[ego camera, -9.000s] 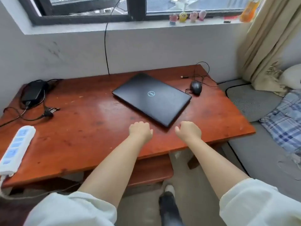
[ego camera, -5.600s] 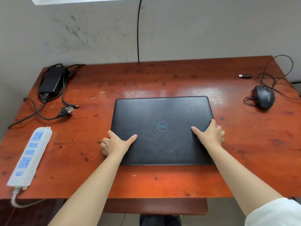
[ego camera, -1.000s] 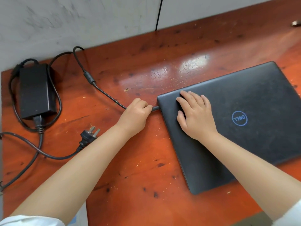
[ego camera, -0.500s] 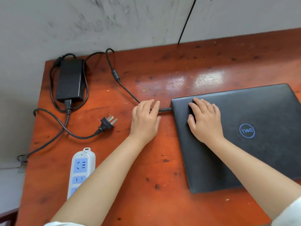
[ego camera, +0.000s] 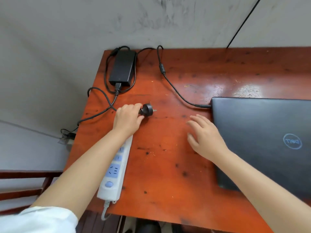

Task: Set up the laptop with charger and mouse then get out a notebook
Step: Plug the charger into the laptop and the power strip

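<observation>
The black laptop (ego camera: 265, 140) lies closed on the right of the red-brown table (ego camera: 168, 165). The charger's thin cable (ego camera: 176, 91) is plugged into the laptop's left edge. Its black power brick (ego camera: 122, 67) sits at the table's far left corner. My left hand (ego camera: 128, 117) grips the charger's black wall plug (ego camera: 148, 110), prongs pointing right, just above the table. A white power strip (ego camera: 116, 169) with blue sockets lies under my left forearm. My right hand (ego camera: 204, 137) hovers open, fingers spread, just left of the laptop. No mouse or notebook is in view.
A grey wall runs behind the table, with a black cable (ego camera: 242, 24) hanging down it. The power strip's cord (ego camera: 105, 211) drops over the front edge. A wooden frame (ego camera: 25, 182) stands at lower left, beyond the table's left edge.
My left hand left the cable by the laptop, moved left and took hold of the wall plug. My right hand lifted off the laptop lid and now sits open beside it.
</observation>
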